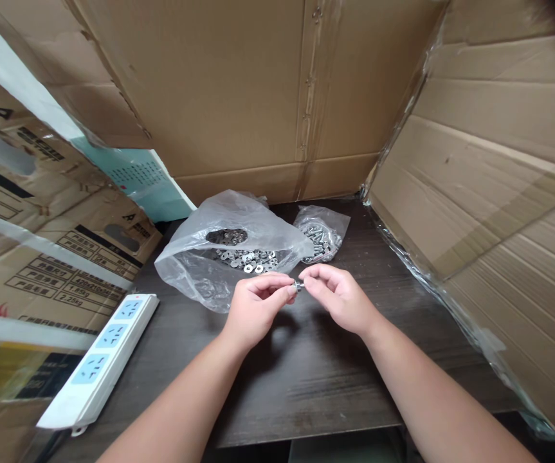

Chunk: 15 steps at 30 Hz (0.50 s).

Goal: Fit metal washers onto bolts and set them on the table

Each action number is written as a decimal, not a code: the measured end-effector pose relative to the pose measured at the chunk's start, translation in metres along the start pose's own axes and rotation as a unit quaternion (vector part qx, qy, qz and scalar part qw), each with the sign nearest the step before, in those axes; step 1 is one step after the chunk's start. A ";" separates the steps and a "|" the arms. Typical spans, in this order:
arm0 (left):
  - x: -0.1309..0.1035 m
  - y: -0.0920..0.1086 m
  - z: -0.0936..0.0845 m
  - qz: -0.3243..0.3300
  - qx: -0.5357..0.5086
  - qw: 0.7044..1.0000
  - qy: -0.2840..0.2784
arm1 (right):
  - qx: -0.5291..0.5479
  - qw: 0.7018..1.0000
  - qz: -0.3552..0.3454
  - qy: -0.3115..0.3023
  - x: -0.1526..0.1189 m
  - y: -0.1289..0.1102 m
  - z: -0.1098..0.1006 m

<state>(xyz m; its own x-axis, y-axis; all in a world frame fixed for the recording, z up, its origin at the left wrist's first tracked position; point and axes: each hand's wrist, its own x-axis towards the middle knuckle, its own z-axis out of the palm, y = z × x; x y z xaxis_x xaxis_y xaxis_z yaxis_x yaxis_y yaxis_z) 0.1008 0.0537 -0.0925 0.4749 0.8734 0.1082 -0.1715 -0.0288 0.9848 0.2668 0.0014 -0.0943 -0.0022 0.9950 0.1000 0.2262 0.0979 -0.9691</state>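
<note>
Dark wood-grain bench [335, 373] spreads across the lower middle of the frame, walled in by cardboard. At the centre of the frame, above the bench, the left hand [258, 305] pinches a small metal bolt [299, 286] between thumb and forefinger, and the right hand [337, 292] grips its other end with the fingertips. What looks like a ring or washer sits around the bolt, too small to make out fully.

Just beyond the left hand lies an open translucent plastic bag [185, 273] with a heap of flat metal washers [253, 260] in it. Beside it, just right of centre, a smaller clear bag [337, 222] holds metal bolts [318, 236].

Farther out, a white power strip [72, 399] with pale blue socket faces slants across the lower left. Printed cardboard [65, 257] lines the left edge, with a pale teal sheet [137, 177] at upper left. Plain cardboard panels [238, 83] cover the back and the right side.
</note>
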 end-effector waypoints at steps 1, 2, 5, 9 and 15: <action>0.000 -0.001 -0.001 -0.003 -0.010 1.000 0.001 | 0.007 1.000 0.001 -0.010 -0.001 0.000 -0.001; 0.001 -0.002 -0.002 -0.006 -0.017 1.000 -0.001 | 0.009 1.000 0.002 -0.019 -0.002 0.000 -0.002; 0.001 -0.004 -0.002 -0.005 -0.023 1.000 -0.009 | -0.013 1.000 0.006 -0.024 -0.004 0.001 -0.003; 0.000 0.000 -0.001 0.014 -0.007 1.000 -0.025 | -0.035 0.999 0.020 -0.020 -0.004 0.001 -0.002; -0.001 0.005 0.001 0.040 0.058 0.997 -0.024 | -0.017 0.999 0.009 -0.036 -0.003 0.002 0.000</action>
<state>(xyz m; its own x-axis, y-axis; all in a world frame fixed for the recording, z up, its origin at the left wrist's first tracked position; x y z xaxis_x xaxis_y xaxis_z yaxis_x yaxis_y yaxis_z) 0.1004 0.0526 -0.0872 0.5042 0.8422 0.1910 -0.1112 -0.1560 0.9815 0.2668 -0.0011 -0.0962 -0.0679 0.9956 0.0650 0.2598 0.0805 -0.9623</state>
